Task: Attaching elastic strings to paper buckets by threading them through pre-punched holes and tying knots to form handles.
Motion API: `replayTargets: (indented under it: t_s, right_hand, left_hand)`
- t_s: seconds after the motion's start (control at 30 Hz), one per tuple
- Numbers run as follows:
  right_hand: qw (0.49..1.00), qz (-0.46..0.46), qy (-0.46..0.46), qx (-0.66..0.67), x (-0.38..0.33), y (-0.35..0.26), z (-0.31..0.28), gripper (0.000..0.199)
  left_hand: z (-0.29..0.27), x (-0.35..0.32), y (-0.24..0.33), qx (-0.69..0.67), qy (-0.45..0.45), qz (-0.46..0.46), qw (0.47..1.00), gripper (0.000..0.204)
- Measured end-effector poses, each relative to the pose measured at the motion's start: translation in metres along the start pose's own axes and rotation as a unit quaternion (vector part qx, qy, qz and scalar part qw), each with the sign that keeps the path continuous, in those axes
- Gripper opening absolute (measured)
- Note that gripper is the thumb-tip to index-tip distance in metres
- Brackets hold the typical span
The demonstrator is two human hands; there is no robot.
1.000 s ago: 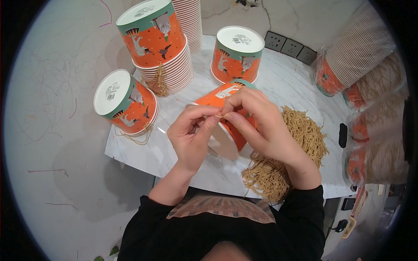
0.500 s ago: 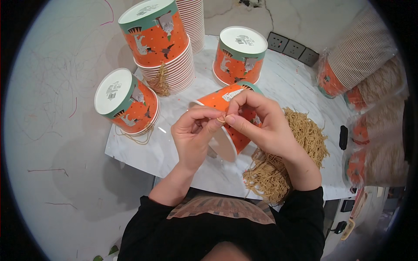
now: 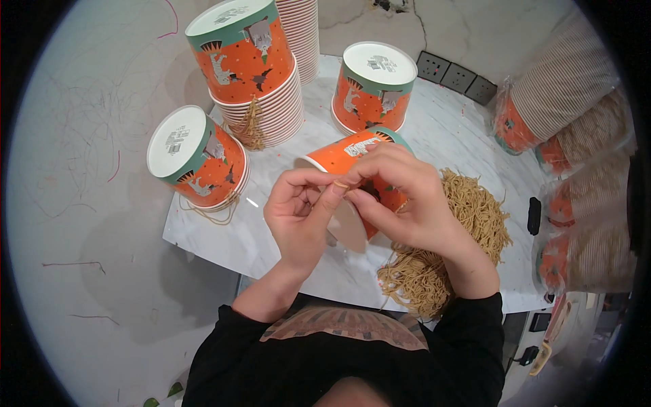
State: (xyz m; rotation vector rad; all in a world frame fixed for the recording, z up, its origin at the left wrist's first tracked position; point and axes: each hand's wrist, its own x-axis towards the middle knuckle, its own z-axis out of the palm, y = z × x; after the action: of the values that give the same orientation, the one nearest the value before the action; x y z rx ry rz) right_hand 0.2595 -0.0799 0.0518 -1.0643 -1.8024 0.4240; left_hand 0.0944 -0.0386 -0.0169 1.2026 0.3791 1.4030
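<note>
Both hands meet fingertip to fingertip above the table. My left hand point(image 3: 298, 214) is closed in a pinch, thumb against forefinger. My right hand point(image 3: 407, 200) pinches right beside it. Between the fingertips shows a short bit of tan string point(image 3: 341, 184), mostly hidden by the fingers. Under the hands an orange paper bucket point(image 3: 330, 156) with a white rim and green base band lies on its side, its mouth toward me and to the left. By my right wrist lies a heap of tan strings point(image 3: 478, 210), partly covered by the forearm.
Upside-down orange buckets stand at the left point(image 3: 207, 159) and far middle point(image 3: 373, 98). A tall bucket stack point(image 3: 247, 61) has tan strings hanging on it. Wrapped bucket stacks point(image 3: 556, 81) line the right. Wall sockets point(image 3: 458, 76) sit behind the marble-patterned table point(image 3: 285, 159).
My fingertips have shifted slightly left, and the right hand has turned a little. The small tan loop between them shows less clearly. Bucket and string heap have stayed in place.
</note>
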Motion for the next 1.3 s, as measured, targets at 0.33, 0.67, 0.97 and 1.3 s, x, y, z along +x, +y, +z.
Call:
replayTargets:
  t_s: [0.33,0.67,0.97,1.3]
  right_hand:
    - [0.961,0.203,-0.038,0.186,0.000,0.000,-0.006,0.010]
    - [0.951,0.224,-0.031,0.212,-0.001,-0.010,-0.003,0.013]
    - [1.000,0.003,-0.018,0.010,0.000,0.003,0.003,0.016]
    - [1.000,-0.011,0.012,-0.008,-0.001,-0.002,0.008,0.021]
  left_hand:
    - [-0.012,-0.002,0.006,0.097,-0.017,0.030,0.995,0.011]
    - [-0.009,0.000,0.020,0.175,-0.056,0.026,0.983,0.009]
    - [-0.014,0.005,0.023,0.009,-0.077,-0.080,0.994,0.004]
    - [-0.019,0.003,0.026,-0.029,-0.063,-0.102,0.992,0.004]
